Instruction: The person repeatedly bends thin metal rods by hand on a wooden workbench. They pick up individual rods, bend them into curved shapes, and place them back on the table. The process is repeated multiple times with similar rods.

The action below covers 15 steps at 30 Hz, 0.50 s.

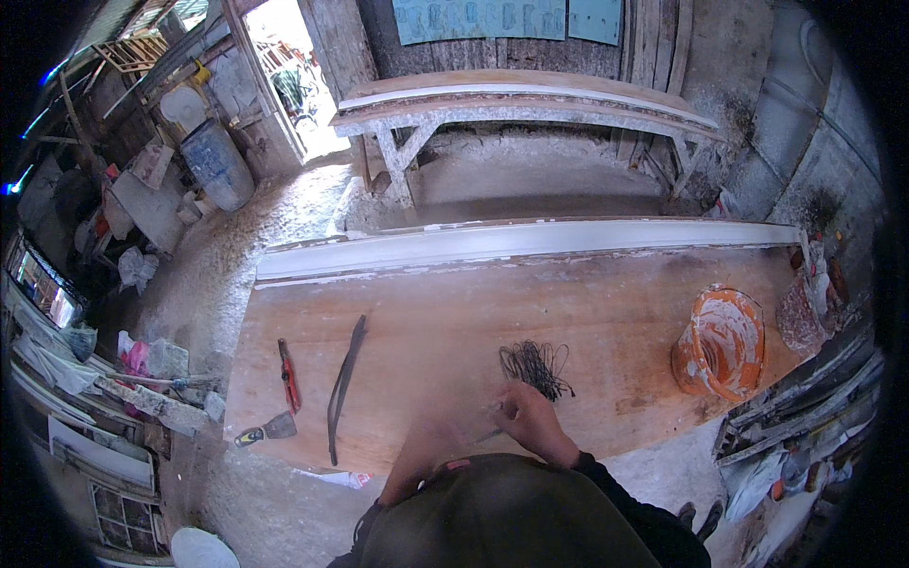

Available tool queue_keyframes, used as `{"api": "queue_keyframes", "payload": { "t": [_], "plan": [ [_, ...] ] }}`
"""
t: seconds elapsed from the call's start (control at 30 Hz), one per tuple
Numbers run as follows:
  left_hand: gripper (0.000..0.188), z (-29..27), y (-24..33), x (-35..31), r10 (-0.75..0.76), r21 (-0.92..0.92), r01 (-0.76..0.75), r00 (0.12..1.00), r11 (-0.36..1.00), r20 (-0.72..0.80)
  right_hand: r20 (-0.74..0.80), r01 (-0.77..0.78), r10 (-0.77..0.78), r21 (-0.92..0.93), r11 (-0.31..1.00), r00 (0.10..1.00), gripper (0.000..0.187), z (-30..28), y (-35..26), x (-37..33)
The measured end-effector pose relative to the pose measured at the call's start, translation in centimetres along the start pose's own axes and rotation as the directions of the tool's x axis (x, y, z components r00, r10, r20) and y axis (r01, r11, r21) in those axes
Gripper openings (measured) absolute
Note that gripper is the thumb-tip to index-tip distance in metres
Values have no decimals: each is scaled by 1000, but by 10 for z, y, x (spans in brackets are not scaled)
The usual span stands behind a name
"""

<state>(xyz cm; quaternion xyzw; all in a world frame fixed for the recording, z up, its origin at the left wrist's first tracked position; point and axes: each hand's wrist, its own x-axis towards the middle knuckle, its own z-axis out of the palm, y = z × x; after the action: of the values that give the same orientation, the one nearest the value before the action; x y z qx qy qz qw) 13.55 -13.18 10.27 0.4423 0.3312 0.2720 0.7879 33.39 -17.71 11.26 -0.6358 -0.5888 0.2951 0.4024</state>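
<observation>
My right hand [530, 417] is held over the near edge of the wooden table [426, 331], its fingers curled together. A small thing seems to be pinched at the fingertips, but it is too small to name. My left hand [437, 437] is close by on the left, blurred by a hazy patch that hides its fingers. A short dark thin piece [489, 436] shows between the two hands. Just beyond my right hand lies a loose bundle of thin dark wire or cord [536, 367], next to the fingertips.
Left on the table are a long dark strip [345, 388], a slim red-and-black tool [289, 376] and a putty knife [266, 430]. An orange bucket [689, 364] smeared white stands right. White moulding [511, 244] runs along the far edge; a bench [516, 109] stands beyond.
</observation>
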Motion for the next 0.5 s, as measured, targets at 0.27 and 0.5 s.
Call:
{"api": "queue_keyframes", "payload": {
  "t": [0.27, 0.5],
  "plan": [
    [21, -11, -18, 7, 253, 290, -192, 948, 938, -191, -193, 154, -180, -141, 978, 965, 15, -1, 17, 5],
    [16, -27, -18, 18, 383, 536, -115, 822, 837, -422, 509, -363, 2, 611, 704, 861, 19, -17, -8, -6]
  ]
}}
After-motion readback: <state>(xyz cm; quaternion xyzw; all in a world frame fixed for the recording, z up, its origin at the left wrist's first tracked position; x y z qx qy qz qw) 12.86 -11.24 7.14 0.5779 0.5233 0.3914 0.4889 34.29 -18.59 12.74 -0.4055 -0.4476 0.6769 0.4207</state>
